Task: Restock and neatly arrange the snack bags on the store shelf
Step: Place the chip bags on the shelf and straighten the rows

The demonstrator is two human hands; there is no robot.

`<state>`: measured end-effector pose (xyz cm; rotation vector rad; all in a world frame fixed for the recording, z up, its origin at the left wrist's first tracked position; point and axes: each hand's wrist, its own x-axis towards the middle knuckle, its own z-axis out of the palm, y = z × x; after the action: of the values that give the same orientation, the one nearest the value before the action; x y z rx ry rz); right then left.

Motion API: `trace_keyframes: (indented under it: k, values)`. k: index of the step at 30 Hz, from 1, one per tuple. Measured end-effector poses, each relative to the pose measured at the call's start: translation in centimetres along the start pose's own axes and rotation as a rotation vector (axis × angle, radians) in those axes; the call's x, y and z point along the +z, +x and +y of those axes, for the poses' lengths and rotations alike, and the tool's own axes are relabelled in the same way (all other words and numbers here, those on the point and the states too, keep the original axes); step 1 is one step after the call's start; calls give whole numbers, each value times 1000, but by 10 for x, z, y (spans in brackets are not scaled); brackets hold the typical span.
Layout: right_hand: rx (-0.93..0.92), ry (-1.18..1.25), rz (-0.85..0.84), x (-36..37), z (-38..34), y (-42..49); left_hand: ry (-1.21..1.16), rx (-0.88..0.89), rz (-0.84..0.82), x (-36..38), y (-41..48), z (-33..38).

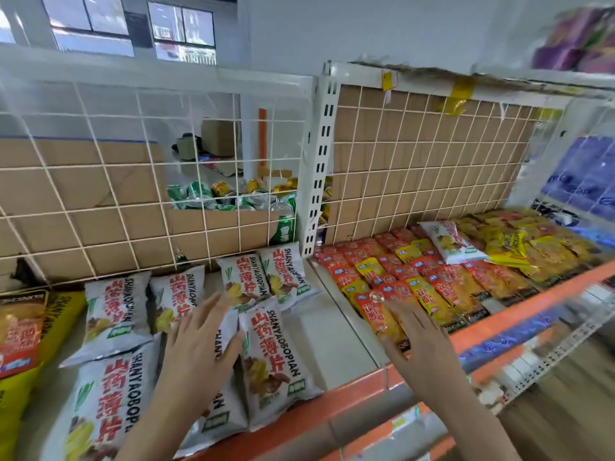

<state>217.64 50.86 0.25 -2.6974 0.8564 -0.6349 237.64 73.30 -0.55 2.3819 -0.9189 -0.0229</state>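
Left hand: lower centre of the frame, palm down, fingers straight and slightly spread. It rests on a half-hidden white bag, with the thumb along that bag's right edge.
Right hand: lower right of centre and blurred, fingers straight and fanned apart, thumb out to the left. It hangs over the front small packets; whether it touches them cannot be told.
White snack bags: lying flat in loose rows on the left part of the shelf, from lower left to centre. Several overlap, and each carries red print and "SHANYAOBOPIAN".
Front bag: just right of the left thumb, tilted, its lower end near the orange shelf edge.
Stray white bag: right of centre, lying tilted on top of the small packets.
Small packets: red and yellow, in overlapping rows on the right part of the shelf.
Yellow bag: large, at the left edge, just beside the white snack bags.
Shelf: pale deck with an orange front rail; a bare strip lies between the two groups.
Wire grid: white, behind the goods, backed by brown cardboard.
Cans: green and gold, seen through a gap in the cardboard at centre.
Blue packs: right edge, blurred.
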Motion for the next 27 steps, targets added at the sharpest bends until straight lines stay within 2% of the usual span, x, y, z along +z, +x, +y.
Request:
trace_keyframes:
  k: [6, 13, 18, 27]
  values:
    - [110, -60, 28, -31, 20, -34, 17, 133, -11, 8, -2, 18]
    - [179, -59, 94, -59, 61, -64, 16, 210, -27, 34, -2, 68]
    - [181, -132, 184, -78, 108, -81, 40, 260, -7, 63, -5, 117]
    - [225, -116, 199, -123, 204, -95, 66, 285, 0, 111, -15, 199]
